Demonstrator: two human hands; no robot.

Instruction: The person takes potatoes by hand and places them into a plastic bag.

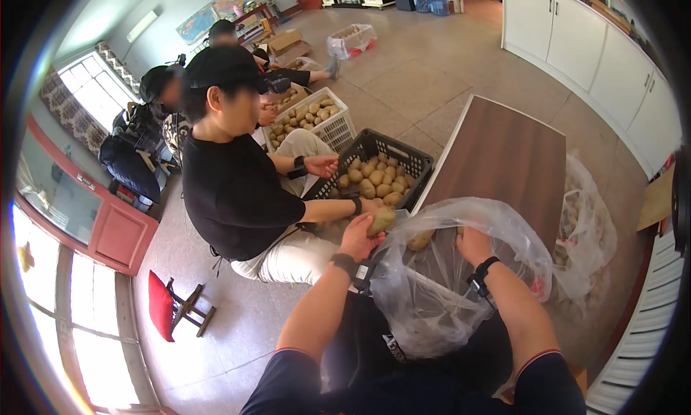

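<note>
My left hand (360, 236) is closed round a potato (381, 221) at the left rim of a clear plastic bag (439, 321). Inside the bag's mouth, my right hand (473, 246) has its fingers bent, with a small part of a potato showing beside them. Another potato (419, 240) lies between my two hands, near the far rim of the bag. Just beyond my left hand stands a black crate (423, 158) of potatoes. A co-worker's hand reaches down at the crate's near edge, close to my left hand.
A co-worker (237, 192) in black sits at my left, with others behind. A white crate (337, 127) of potatoes stands beyond. The brown board (504, 156) lies ahead, a filled plastic bag (586, 235) at its right. A red stool (162, 307) lies at left.
</note>
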